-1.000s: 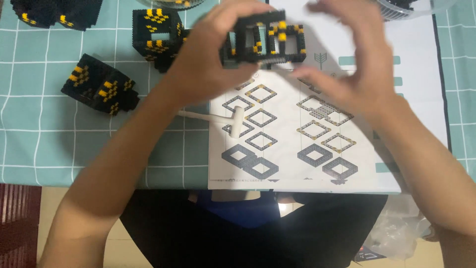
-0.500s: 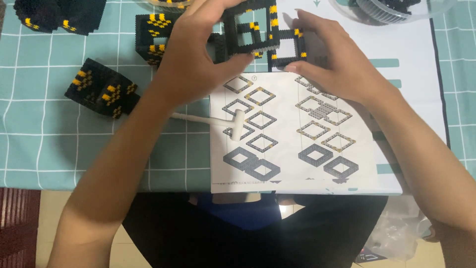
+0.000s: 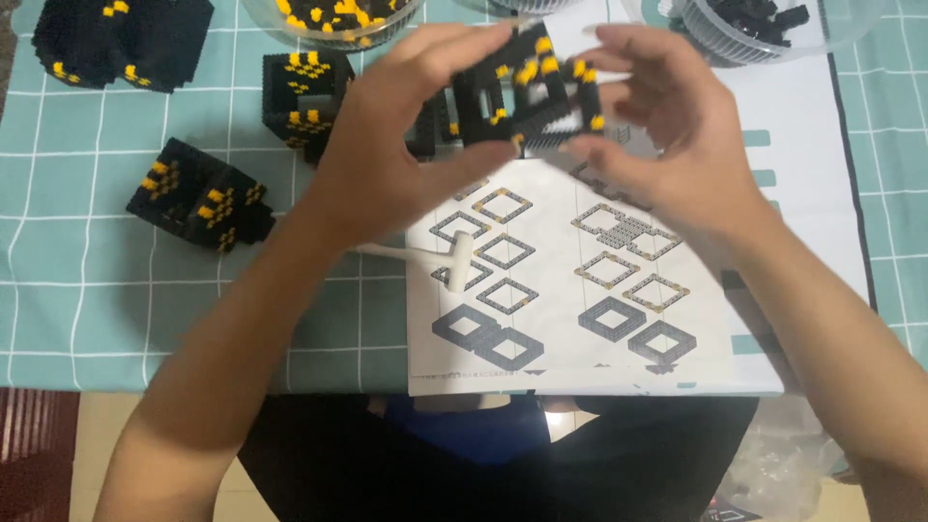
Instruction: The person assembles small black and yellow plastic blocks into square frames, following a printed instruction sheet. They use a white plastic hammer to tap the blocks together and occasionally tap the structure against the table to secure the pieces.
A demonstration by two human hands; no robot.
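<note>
The instruction sheet (image 3: 619,280) lies on the tablecloth (image 3: 97,290) at the near edge. A white tool (image 3: 454,261) rests on the sheet's left part. Left of the sheet sit two brick blocks (image 3: 198,198) (image 3: 304,101); a flat stack (image 3: 121,43) lies far left. Two bowls (image 3: 333,14) (image 3: 764,24) stand behind, holding loose bricks.

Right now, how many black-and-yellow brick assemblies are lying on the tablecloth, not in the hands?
3: one at the top-left corner, one near the yellow-brick bowl, one left of the left forearm. Hands may hide more.

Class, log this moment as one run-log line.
left hand: holds brick frame | right hand: holds brick frame | below: instruction sheet | table: teal cloth
</note>
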